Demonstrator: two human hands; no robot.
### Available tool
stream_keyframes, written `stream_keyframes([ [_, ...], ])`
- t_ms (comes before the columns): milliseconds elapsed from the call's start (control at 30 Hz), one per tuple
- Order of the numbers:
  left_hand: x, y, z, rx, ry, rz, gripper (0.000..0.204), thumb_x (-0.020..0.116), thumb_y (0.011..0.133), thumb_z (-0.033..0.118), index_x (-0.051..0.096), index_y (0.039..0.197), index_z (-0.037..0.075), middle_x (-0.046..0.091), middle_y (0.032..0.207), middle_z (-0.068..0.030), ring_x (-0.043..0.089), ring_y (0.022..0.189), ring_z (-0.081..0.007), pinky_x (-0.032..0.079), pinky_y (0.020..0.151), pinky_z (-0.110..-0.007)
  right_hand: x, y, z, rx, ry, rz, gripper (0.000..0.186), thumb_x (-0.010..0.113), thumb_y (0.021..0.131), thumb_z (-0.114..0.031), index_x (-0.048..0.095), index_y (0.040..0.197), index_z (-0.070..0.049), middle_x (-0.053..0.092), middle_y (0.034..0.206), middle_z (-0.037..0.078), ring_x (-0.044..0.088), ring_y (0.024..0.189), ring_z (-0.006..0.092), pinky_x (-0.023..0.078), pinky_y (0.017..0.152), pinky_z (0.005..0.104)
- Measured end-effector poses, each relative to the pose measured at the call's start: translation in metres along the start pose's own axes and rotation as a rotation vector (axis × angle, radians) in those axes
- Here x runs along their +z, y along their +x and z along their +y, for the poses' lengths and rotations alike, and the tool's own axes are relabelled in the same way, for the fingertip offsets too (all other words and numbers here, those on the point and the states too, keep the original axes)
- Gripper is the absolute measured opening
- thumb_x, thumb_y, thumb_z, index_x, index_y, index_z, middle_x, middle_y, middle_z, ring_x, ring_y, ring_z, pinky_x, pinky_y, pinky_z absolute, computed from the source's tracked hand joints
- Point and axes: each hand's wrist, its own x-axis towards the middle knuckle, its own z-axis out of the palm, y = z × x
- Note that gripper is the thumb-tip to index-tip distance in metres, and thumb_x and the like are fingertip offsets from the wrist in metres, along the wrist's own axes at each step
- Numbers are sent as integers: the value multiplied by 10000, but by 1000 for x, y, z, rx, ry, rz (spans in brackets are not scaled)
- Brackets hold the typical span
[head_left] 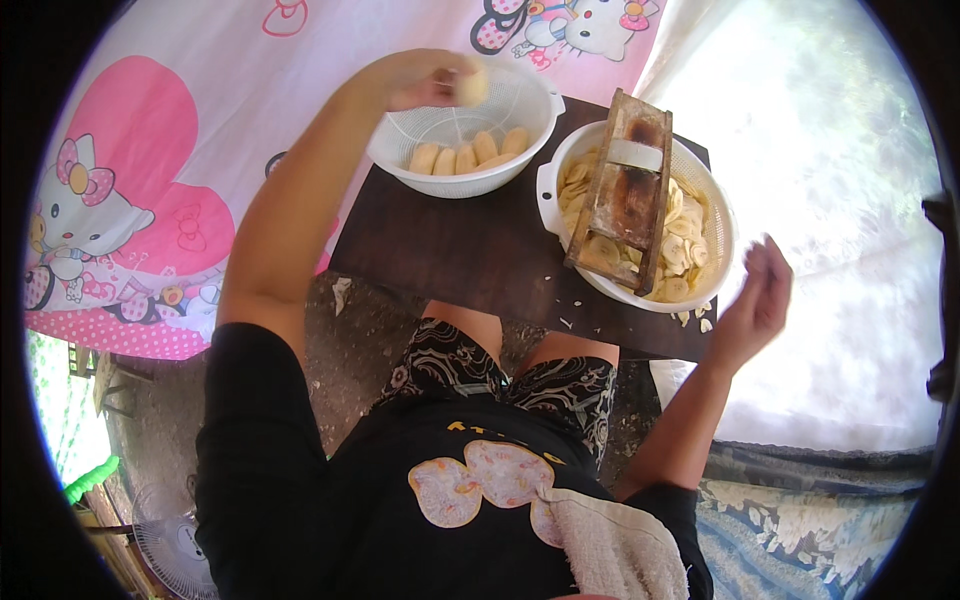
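My left hand (425,80) is closed on a peeled banana (471,83) above the far side of a white colander (470,186). In that colander several peeled bananas (466,160) lie side by side. To its right, a wooden slicer (630,195) with a metal blade plate (634,155) rests across a second white colander (548,200). Thin banana slices (682,240) fill this colander under and around the slicer. My right hand (757,298) is in the air just right of it, slightly blurred, with fingers loosely extended and nothing visible in them.
Both colanders stand on a dark wooden table (440,230); banana scraps (695,315) lie by its right edge. A pink patterned cloth (200,140) hangs at the left and back, a white curtain (820,150) at the right. A fan (172,550) stands at lower left.
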Motion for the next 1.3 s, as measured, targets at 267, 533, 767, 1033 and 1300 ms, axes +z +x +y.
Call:
stream_keyframes([
  [267, 195, -37, -19, 183, -673, -278, 352, 659, 924, 315, 588, 1094, 15, 649, 998, -96, 661, 890, -176, 570, 787, -295, 85, 8, -39, -123, 206, -488, 623, 601, 901, 6, 306, 1449, -20, 508, 1361, 186, 514, 1249, 270, 402, 1063, 378],
  [533, 201, -64, -48, 340, -76, 137, 217, 675, 914, 182, 586, 1041, 29, 553, 837, -8, 541, 695, -107, 475, 650, -236, 69, 28, -15, 540, 592, -349, 426, 456, 1021, -132, 343, 1411, -2, 562, 1233, 178, 626, 1082, 266, 535, 907, 372],
  [767, 217, -80, -37, 890, 453, 379, 377, 730, 828, 90, 641, 1194, 81, 580, 976, -17, 570, 803, -130, 476, 671, -246, 73, 12, -30, 555, 662, -501, 437, 535, 992, -128, 359, 1382, -41, 604, 1152, 142, 643, 1005, 201, 581, 810, 298],
  [1033, 203, -94, -43, 748, 242, 207, 227, 693, 851, 27, 703, 1078, 45, 601, 964, -24, 584, 793, -104, 470, 676, -229, 75, -3, -44, 503, 631, -663, 480, 569, 973, -124, 359, 1401, -68, 629, 1103, 118, 643, 1000, 191, 583, 784, 298],
  [1300, 188, -161, -47, 322, 405, -719, 231, 695, 837, 66, 667, 1064, 33, 651, 976, -49, 626, 871, -184, 507, 751, -319, 49, 40, -19, 637, 665, -299, 453, 520, 971, -60, 371, 1397, -14, 590, 1191, 172, 616, 1101, 258, 546, 918, 371],
])
